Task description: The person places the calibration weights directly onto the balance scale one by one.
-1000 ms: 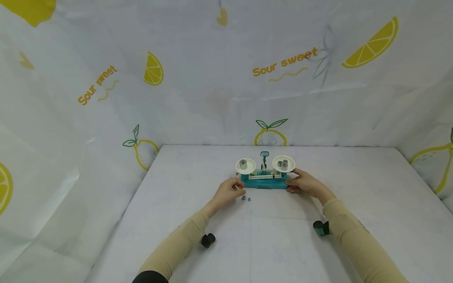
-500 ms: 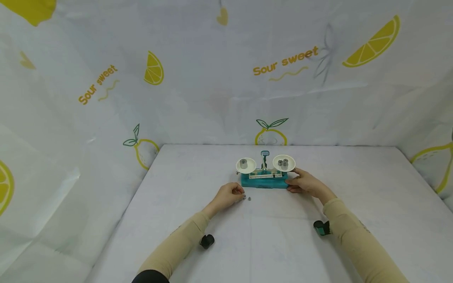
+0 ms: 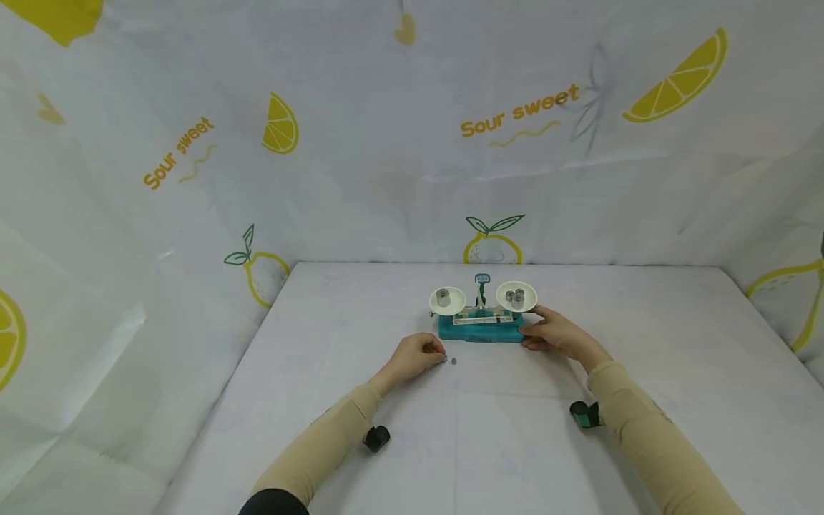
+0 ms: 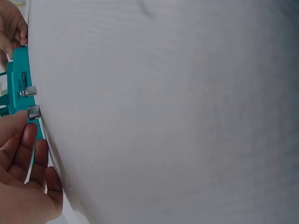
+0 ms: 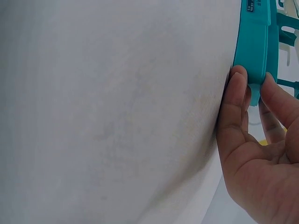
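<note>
A teal balance scale (image 3: 479, 332) with two white pans stands toward the back of the table. My left hand (image 3: 417, 355), in front of its left end, pinches a small metal weight (image 4: 33, 112) between thumb and index finger. Just right of those fingertips a smaller metal weight (image 3: 453, 361) lies on the table. At the scale's right end my right hand (image 3: 558, 334) grips the base, thumb and fingers on either side of its corner (image 5: 254, 70). The left pan (image 3: 455, 309) carries a metal weight (image 3: 443, 295); several sit in the right pan (image 3: 529, 303).
A white cloth covers the table (image 3: 515, 443), and a lemon-printed sheet (image 3: 360, 186) hangs behind it. Dark wrist cameras stick out from the left sleeve (image 3: 328, 433) and the right sleeve (image 3: 650, 429).
My left hand has come down from beside the scale's left end to the larger loose weight and taken it between thumb and finger. My right hand has stayed on the base.
</note>
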